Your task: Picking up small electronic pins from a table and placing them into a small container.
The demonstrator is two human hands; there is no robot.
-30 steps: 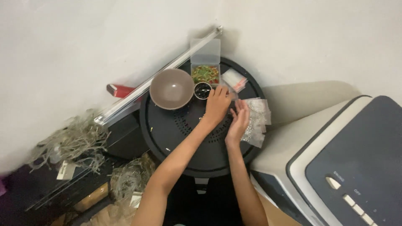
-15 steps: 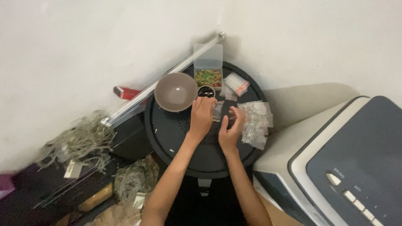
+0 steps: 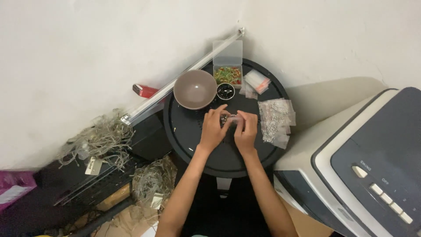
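Item in hand: small clear plastic bag (image 3: 231, 119), pinched between your two hands over the middle of the round black tabletop (image 3: 193, 131), just in front of the small dark cup (image 3: 225, 90). It is showing a few dark beads or similar small bits inside; the bag's mouth is too small to make out.

Left hand (image 3: 215, 129): you are curling the fingers closed on the bag's left edge, thumb and forefinger pinching it.

Right hand (image 3: 246, 130): you are closing the fingertips on the bag's right edge, likewise pinching.

Handling note: you are working with a thin, slippery film, so keep both pinches near the top edge and hold the bag level and low over the tabletop; tilting it would probably spill the contents among the vent slots.

Adjacent stock: heap of filled clear bags (image 3: 275, 120) lying just right of your right hand; looser packets with a pink strip (image 3: 256, 82) beyond; open clear box of green and red pieces (image 3: 227, 75), lid standing up; brown bowl (image 3: 195, 89) to the left of the cup.

Surroundings: white tube (image 3: 184, 79) leaning along the wall; tangled wire (image 3: 98, 138) on the floor at left; grey appliance (image 3: 364, 166) at right.

Change since one second ago: your left hand was reaching up toward the cup and your right was resting by the heap; both are now meeting at the centre on the bag.
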